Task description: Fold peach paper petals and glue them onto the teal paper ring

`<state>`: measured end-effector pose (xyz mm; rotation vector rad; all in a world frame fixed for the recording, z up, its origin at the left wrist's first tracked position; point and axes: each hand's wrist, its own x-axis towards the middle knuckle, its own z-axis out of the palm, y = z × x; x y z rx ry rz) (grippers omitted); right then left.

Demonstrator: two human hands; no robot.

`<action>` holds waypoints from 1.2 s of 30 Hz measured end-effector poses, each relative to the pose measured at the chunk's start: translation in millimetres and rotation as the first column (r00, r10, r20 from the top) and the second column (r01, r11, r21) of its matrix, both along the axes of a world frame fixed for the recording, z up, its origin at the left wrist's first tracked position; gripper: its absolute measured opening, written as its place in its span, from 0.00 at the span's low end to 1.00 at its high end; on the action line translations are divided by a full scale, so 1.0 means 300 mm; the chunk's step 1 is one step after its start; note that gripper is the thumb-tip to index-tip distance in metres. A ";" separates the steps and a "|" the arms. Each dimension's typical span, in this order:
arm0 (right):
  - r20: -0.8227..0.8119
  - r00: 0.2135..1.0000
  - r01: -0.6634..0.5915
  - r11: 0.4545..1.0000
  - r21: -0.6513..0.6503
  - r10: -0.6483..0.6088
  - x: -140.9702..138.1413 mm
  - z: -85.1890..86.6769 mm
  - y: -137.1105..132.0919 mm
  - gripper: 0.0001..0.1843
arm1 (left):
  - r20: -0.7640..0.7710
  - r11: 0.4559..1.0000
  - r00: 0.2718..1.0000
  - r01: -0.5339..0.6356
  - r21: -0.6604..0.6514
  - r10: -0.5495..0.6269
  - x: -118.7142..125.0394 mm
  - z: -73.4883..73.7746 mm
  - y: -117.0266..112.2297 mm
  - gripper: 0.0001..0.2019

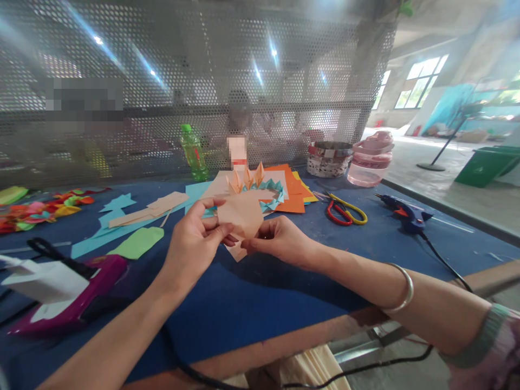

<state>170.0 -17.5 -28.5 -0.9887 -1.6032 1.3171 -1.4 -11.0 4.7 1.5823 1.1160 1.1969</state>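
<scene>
Between both hands, above the table's front half, is a small sheet of peach paper [240, 215] with a pointed flap hanging below it. My left hand [199, 238] pinches its left side, thumb in front and fingers behind. My right hand [284, 241] grips its lower right corner between thumb and fingers; a bangle is on that wrist. Just behind the paper lies a ring of folded blue paper pieces [276, 195], with several upright peach folded points [247, 180] along its far left. The sheet hides part of the ring.
Scissors [345, 210] and a blue glue gun [406, 212] with its cord lie to the right. Orange sheets [294, 200], a green bottle [195, 154], a round container [329, 160] and a pink jug [370, 160] stand behind. Left are paper strips [150, 208] and a purple power strip [69, 303].
</scene>
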 end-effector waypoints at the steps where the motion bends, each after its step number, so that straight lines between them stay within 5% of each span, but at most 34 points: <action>1: 0.007 1.000 0.008 1.000 0.005 -0.008 0.000 -0.001 0.001 0.12 | -0.002 1.000 1.000 -0.001 0.010 0.001 -0.001 0.000 0.001 0.24; 8: -0.025 0.997 0.068 0.997 0.022 -0.068 0.001 -0.004 0.007 0.12 | 0.098 1.000 0.995 -0.022 -0.005 0.023 -0.007 -0.012 0.012 0.22; 14: -0.037 0.998 0.055 0.998 0.011 -0.055 0.001 -0.007 0.007 0.18 | 0.014 0.974 0.985 0.174 -0.143 -0.173 -0.003 -0.026 0.005 0.15; 18: 0.003 1.000 -0.012 1.000 0.018 0.011 -0.004 -0.009 0.005 0.22 | 0.041 0.976 0.994 0.105 -0.191 -0.099 -0.010 -0.038 0.008 0.11; 21: 0.033 0.994 0.098 0.991 0.093 -0.102 -0.003 -0.001 0.006 0.21 | 0.070 0.976 0.997 0.059 -0.208 -0.045 -0.014 -0.036 0.013 0.10; 26: -0.006 0.927 0.356 0.872 0.336 -0.375 0.017 0.004 0.021 0.20 | 0.054 0.954 0.996 0.087 -0.286 -0.075 -0.010 -0.030 0.011 0.12; 30: 0.140 0.864 0.298 0.714 0.633 -0.484 0.035 0.020 0.016 0.16 | -0.011 0.955 0.995 0.090 -0.282 -0.097 -0.014 -0.037 0.014 0.13; 33: 0.096 0.770 0.339 0.532 0.776 -0.631 0.047 0.045 0.006 0.27 | -0.062 0.961 0.995 0.056 -0.272 -0.076 -0.022 -0.042 0.020 0.13; 35: 0.116 0.749 0.304 0.494 0.815 -0.652 0.055 0.056 0.003 0.27 | -0.100 0.959 0.993 0.025 -0.281 -0.055 -0.025 -0.044 0.023 0.14; 36: 0.179 0.753 0.242 0.520 0.819 -0.633 0.057 0.057 0.003 0.22 | -0.125 0.957 0.991 0.016 -0.290 -0.054 -0.025 -0.045 0.024 0.14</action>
